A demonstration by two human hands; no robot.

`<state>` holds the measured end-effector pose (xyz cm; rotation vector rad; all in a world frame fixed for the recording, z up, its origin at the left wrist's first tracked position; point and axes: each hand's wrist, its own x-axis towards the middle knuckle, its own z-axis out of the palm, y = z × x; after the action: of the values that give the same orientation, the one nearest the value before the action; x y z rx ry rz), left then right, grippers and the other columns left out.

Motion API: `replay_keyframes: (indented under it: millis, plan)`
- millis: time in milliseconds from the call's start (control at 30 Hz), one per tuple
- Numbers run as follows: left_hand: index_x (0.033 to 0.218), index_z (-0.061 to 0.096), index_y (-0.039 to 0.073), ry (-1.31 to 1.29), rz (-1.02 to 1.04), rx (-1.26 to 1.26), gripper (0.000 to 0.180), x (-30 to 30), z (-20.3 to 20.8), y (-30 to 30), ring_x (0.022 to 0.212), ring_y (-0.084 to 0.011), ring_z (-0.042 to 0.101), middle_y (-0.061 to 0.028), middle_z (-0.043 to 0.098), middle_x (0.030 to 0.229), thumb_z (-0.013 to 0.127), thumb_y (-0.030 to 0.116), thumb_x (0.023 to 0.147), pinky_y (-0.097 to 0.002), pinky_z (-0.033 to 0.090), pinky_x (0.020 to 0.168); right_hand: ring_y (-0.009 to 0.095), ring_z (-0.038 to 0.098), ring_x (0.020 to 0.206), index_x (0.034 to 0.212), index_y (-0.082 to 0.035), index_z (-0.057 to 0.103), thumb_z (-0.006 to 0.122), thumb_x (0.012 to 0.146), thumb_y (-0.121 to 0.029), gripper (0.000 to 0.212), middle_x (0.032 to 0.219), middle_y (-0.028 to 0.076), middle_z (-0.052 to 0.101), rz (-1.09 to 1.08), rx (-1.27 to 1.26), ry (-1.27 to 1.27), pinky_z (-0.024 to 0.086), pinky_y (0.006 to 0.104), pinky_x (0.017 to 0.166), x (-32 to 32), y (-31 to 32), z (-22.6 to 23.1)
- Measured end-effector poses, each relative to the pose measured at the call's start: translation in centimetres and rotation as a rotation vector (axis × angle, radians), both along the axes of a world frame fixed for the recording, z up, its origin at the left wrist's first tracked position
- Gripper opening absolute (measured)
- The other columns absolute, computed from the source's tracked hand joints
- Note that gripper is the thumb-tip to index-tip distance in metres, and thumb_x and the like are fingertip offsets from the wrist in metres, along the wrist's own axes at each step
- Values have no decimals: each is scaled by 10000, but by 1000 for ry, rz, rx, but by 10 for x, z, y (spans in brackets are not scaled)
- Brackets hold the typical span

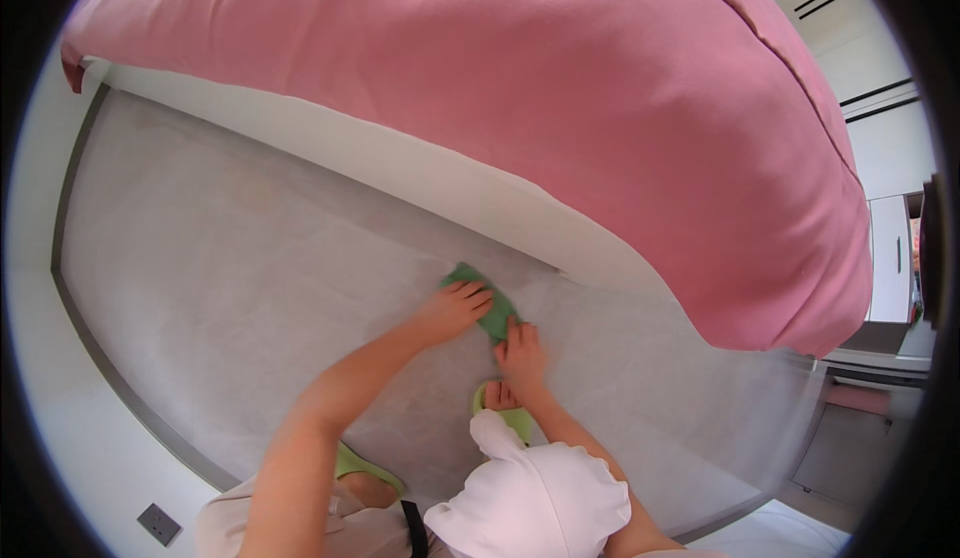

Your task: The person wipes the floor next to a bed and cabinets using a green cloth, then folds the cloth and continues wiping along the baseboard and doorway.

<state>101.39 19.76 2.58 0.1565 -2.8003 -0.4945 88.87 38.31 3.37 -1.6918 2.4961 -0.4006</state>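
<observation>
A green cloth (497, 317) lies on the grey floor, crumpled and a little blurred. My left hand (455, 308) is over its far left part, with the fingers bent down onto it. At the cloth's near right end is my right hand (522, 356), its fingertips closed on the edge. Both palms face down, so the undersides of the fingers are hidden. Just below my right hand, a foot in a light green slipper (516, 422) rests on the floor.
A bed with a pink cover (520, 88) and a white base (400, 158) stands ahead. The grey marbled floor (230, 258) meets a dark skirting (90, 338) along the left wall. A wall socket (159, 524) is at lower left; white cabinets (888, 258) stand at right.
</observation>
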Motion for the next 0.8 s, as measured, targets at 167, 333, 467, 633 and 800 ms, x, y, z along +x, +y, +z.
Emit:
replay_keyframes:
  millis: [167, 333, 467, 633, 800]
  plan:
    - [1121, 659, 44, -141, -25, -126, 353, 36, 26, -6, 1229, -250, 535, -72, 601, 1269, 606, 132, 783, -375, 471, 996, 322, 596, 919, 1275, -50, 551, 642, 772, -154, 521, 1011, 146, 542, 109, 81, -160, 548, 425, 639, 12, -11, 18]
    - [1139, 659, 59, 146, 51, -29, 357, -55, 7, 37, 1276, -279, 509, -91, 600, 1292, 600, 132, 795, -395, 453, 1046, 347, 588, 882, 1432, -70, 456, 613, 821, -134, 634, 1034, 166, 537, -94, 68, -87, 517, 457, 706, -47, 27, 26]
    - [1161, 655, 114, 88, 20, 7, 345, -87, -37, 69, 1295, -279, 508, -57, 605, 1314, 594, 155, 824, -416, 417, 1095, 370, 590, 861, 1500, -34, 350, 574, 881, -142, 667, 1062, 198, 529, -126, 263, -88, 513, 468, 699, -54, 50, 11]
    - [1151, 656, 146, 93, -48, 13, 334, -44, -72, 8, 1296, -261, 516, -18, 599, 1338, 594, 164, 823, -413, 425, 1098, 419, 612, 841, 1517, 52, 213, 550, 909, -141, 721, 1139, 254, 497, -125, 428, -234, 520, 483, 681, 4, -1, -9]
    - [1126, 672, 185, 128, -31, -51, 327, 85, -75, -110, 1292, -249, 526, 19, 597, 1346, 591, 154, 812, -387, 485, 1044, 424, 633, 798, 1495, 108, 179, 604, 909, -185, 781, 1153, 277, 476, 169, 277, -362, 547, 467, 663, 88, -109, -24]
